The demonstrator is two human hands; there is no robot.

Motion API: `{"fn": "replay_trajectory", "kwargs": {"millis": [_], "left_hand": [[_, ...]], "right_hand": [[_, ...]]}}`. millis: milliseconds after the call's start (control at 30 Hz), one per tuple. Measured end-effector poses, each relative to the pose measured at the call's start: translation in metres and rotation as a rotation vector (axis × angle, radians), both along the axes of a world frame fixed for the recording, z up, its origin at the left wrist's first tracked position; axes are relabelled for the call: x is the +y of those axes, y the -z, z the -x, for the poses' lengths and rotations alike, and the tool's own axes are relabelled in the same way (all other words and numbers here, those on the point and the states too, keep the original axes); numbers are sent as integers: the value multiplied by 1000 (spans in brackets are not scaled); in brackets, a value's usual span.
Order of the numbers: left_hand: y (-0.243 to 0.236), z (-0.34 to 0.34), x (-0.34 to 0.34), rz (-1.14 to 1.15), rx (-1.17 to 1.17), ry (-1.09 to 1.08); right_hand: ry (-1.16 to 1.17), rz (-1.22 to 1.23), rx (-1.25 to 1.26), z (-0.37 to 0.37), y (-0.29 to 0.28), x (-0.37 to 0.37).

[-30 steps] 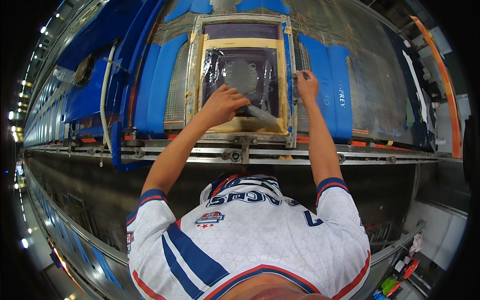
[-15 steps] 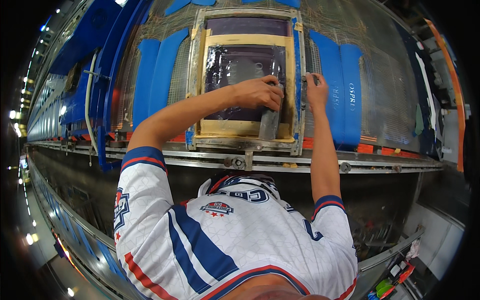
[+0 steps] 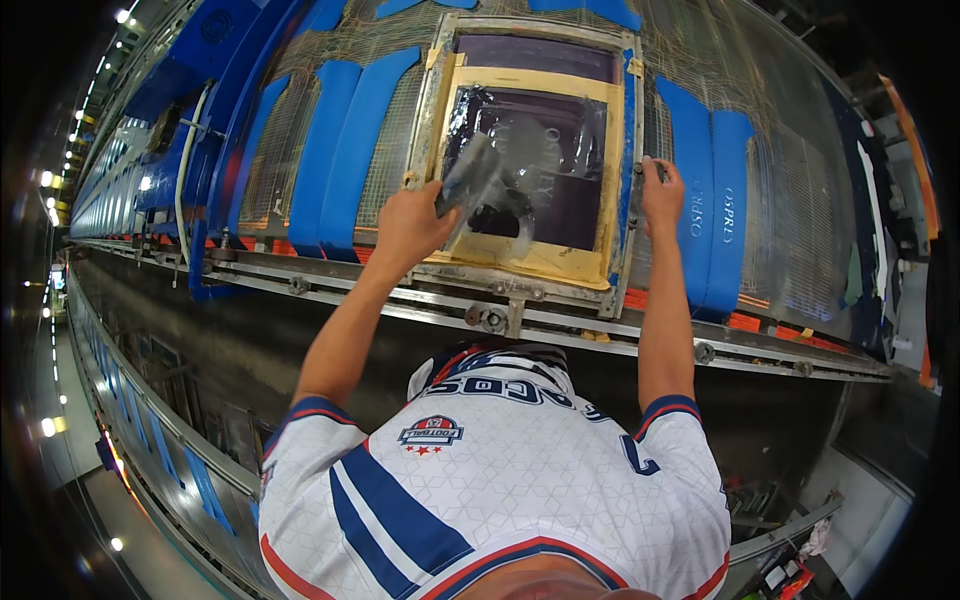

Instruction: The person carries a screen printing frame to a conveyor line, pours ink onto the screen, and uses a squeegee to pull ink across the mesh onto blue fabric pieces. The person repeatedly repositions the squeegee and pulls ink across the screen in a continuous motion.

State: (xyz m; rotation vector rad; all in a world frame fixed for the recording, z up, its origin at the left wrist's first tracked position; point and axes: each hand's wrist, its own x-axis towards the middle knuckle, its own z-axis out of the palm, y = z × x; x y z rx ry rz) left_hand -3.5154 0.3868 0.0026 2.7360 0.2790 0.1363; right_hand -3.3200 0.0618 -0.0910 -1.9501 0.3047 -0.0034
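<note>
My left hand (image 3: 415, 226) is closed round a grey, ink-smeared squeegee (image 3: 474, 170), tilted over the left part of a printing screen. The screen's mesh (image 3: 572, 205) is dark purple with pale lettering, and clear glossy ink lies in streaks and a puddle across it. Yellowish tape borders the mesh inside a worn metal frame (image 3: 421, 128). Beside the frame's right edge is my right hand (image 3: 662, 200), fingers curled together; what they grip, if anything, is hidden. Just right of it lies a blue fabric piece (image 3: 729, 215) with white lettering.
More blue fabric pieces (image 3: 372, 130) lie on the long mesh-covered table, left of the frame. A metal rail (image 3: 590, 332) with bolts runs along the table's near edge. Blue machinery (image 3: 225, 95) with a pale hose stands at the left.
My left hand has carried the squeegee from the screen's right side to its left and turned it. The ink's smear has changed. My right hand stays by the frame's right edge.
</note>
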Motion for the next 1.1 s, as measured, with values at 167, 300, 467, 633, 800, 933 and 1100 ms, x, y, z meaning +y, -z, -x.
{"fn": "replay_trajectory", "kwargs": {"millis": [167,300,467,633,800,933,1100], "left_hand": [[18,-7,-15,-178,-63,-270],[37,-8,-48,-195,-122,-284],[20,-1,-59,67,-80,64],[24,-18,-32,36,-231,517],[33,-41,-17,197,-256,602],[34,-35,-13,302,-197,548],[30,-36,-9,514,-193,447]], "right_hand": [[-12,-9,-27,-1,-6,1],[1,-6,-52,-2,1,-1],[-5,-17,61,2,-5,-4],[42,-56,-46,6,-5,2],[39,-42,-36,3,-3,-1],[40,20,56,12,-16,1],[3,10,24,6,-8,-1]]}}
